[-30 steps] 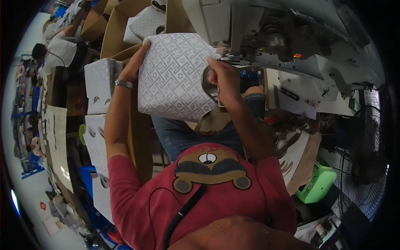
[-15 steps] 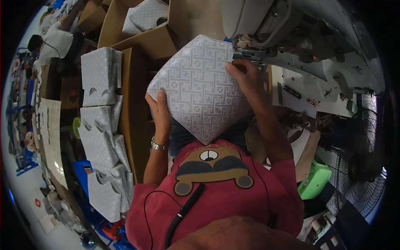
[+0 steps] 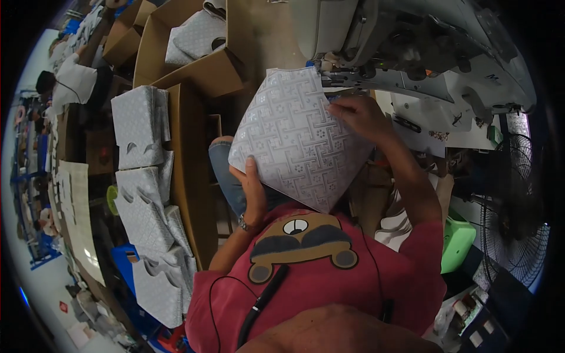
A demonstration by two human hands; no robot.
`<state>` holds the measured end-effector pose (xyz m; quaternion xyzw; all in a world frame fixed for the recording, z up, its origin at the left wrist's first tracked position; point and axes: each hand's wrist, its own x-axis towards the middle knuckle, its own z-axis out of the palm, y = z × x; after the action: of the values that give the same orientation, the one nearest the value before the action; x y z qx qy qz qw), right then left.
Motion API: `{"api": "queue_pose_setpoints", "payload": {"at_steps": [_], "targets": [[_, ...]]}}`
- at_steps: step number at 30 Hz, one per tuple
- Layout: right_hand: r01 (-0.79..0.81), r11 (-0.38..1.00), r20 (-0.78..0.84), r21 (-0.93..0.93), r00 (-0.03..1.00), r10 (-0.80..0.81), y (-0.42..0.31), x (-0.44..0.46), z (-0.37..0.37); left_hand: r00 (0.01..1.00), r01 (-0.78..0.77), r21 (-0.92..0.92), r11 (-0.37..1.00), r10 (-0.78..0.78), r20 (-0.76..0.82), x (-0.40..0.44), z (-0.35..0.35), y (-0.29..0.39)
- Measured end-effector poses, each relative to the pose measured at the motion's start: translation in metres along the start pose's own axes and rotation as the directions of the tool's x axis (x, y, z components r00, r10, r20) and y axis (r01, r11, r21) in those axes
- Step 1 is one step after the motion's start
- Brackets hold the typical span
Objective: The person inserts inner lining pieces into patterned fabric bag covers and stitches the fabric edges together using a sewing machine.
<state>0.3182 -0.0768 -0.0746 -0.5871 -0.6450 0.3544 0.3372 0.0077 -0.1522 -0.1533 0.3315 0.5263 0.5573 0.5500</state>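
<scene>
A patterned silver-white panel (image 3: pixel 294 135) hangs at an angle in front of my chest, its upper edge beside the sewing head of a large grey machine (image 3: pixel 382 47). My left hand (image 3: pixel 252 191) grips the panel's lower left corner, thumb on the face and the other fingers behind it. At the panel's upper right edge, my right hand (image 3: pixel 359 117) pinches the material between thumb and fingers, close to the machine's arm. The underside of the panel is hidden.
Stacked patterned pieces (image 3: pixel 138 126) stand at the left beside a cardboard divider (image 3: pixel 188 176). An open cardboard box (image 3: pixel 206 73) holds more pieces. A fan (image 3: pixel 515 206) and a green container (image 3: pixel 458 241) are at the right. Another person (image 3: pixel 76 76) works at the far left.
The panel has turned so that a corner points down, and it shifted right in the last half second. My left hand moved down and right along it; my right hand moved right and slightly down.
</scene>
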Motion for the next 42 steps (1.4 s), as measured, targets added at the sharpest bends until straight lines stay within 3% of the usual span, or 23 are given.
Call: {"api": "queue_pose_setpoints", "payload": {"at_steps": [5, 8, 14, 17, 19, 20, 22, 24, 26, 27, 29, 30, 32, 33, 37, 39, 41, 42], "targets": [[-0.042, 0.98, 0.098, -0.193, 0.993, 0.062, -0.022, 0.008, -0.026, 0.984, 0.108, -0.118, 0.987, -0.089, 0.154, -0.035, 0.005, -0.003], [-0.024, 0.967, -0.022, -0.253, 1.0, 0.019, -0.008, 0.006, -0.021, 0.983, 0.121, -0.108, 0.987, -0.104, 0.15, -0.03, 0.011, -0.013], [0.055, 0.937, -0.306, -0.346, 0.937, -0.168, -0.013, 0.01, -0.005, 0.994, -0.017, 0.107, 0.994, 0.005, 0.108, 0.046, 0.016, 0.008], [0.058, 0.942, -0.312, -0.331, 0.935, -0.167, -0.015, 0.008, -0.005, 0.978, -0.038, 0.02, 0.999, 0.033, 0.204, 0.092, 0.024, 0.04], [0.026, 0.967, -0.276, -0.255, 0.956, -0.099, -0.019, 0.006, -0.009, 0.926, 0.188, -0.136, 0.973, -0.129, 0.356, 0.123, 0.029, 0.06], [0.028, 0.967, -0.28, -0.253, 0.955, -0.1, -0.017, 0.007, -0.009, 0.925, 0.184, -0.134, 0.974, -0.126, 0.359, 0.144, 0.029, 0.066], [-0.01, 0.992, -0.271, -0.122, 0.962, -0.023, -0.008, 0.009, -0.004, 0.835, 0.396, -0.091, 0.914, -0.317, 0.449, 0.168, 0.036, 0.08], [0.004, 0.998, -0.302, -0.07, 0.953, -0.025, -0.002, 0.011, 0.005, 0.831, 0.404, -0.103, 0.909, -0.317, 0.456, 0.162, 0.044, 0.087], [0.014, 1.0, -0.334, -0.021, 0.942, -0.02, 0.0, 0.013, 0.004, 0.737, 0.494, -0.104, 0.863, -0.352, 0.576, 0.146, 0.041, 0.09], [0.014, 0.998, -0.329, -0.064, 0.944, -0.034, 0.0, 0.013, 0.004, 0.732, 0.498, -0.094, 0.862, -0.36, 0.578, 0.127, 0.037, 0.086], [0.004, 0.995, -0.338, -0.103, 0.94, -0.039, 0.002, 0.015, 0.001, 0.867, 0.286, -0.058, 0.956, -0.233, 0.44, 0.079, 0.033, 0.073], [0.035, 0.996, -0.345, -0.087, 0.937, -0.063, 0.001, 0.015, 0.001, 0.861, 0.293, -0.043, 0.955, -0.244, 0.446, 0.067, 0.033, 0.07], [0.069, 0.995, -0.335, -0.068, 0.938, -0.088, -0.001, 0.012, -0.002, 0.912, 0.101, -0.028, 0.994, -0.081, 0.402, 0.045, 0.03, 0.066], [0.031, 0.999, -0.305, -0.038, 0.952, -0.041, -0.004, 0.012, -0.004, 0.924, 0.089, -0.07, 0.994, -0.056, 0.378, 0.048, 0.032, 0.068], [-0.009, 1.0, -0.28, -0.023, 0.96, 0.002, -0.004, 0.016, -0.001, 0.921, 0.097, -0.06, 0.993, -0.067, 0.383, 0.107, 0.03, 0.09], [-0.023, 1.0, -0.29, 0.021, 0.957, 0.028, -0.003, 0.014, 0.004, 0.84, 0.241, -0.091, 0.966, -0.161, 0.519, 0.146, 0.037, 0.103], [-0.024, 0.999, -0.292, 0.047, 0.956, 0.036, 0.004, 0.015, 0.009, 0.803, 0.279, -0.057, 0.958, -0.201, 0.562, 0.192, 0.042, 0.109], [-0.024, 0.984, -0.283, 0.175, 0.956, 0.074, 0.01, 0.017, 0.015, 0.765, 0.317, -0.019, 0.948, -0.244, 0.597, 0.212, 0.043, 0.111]]}}
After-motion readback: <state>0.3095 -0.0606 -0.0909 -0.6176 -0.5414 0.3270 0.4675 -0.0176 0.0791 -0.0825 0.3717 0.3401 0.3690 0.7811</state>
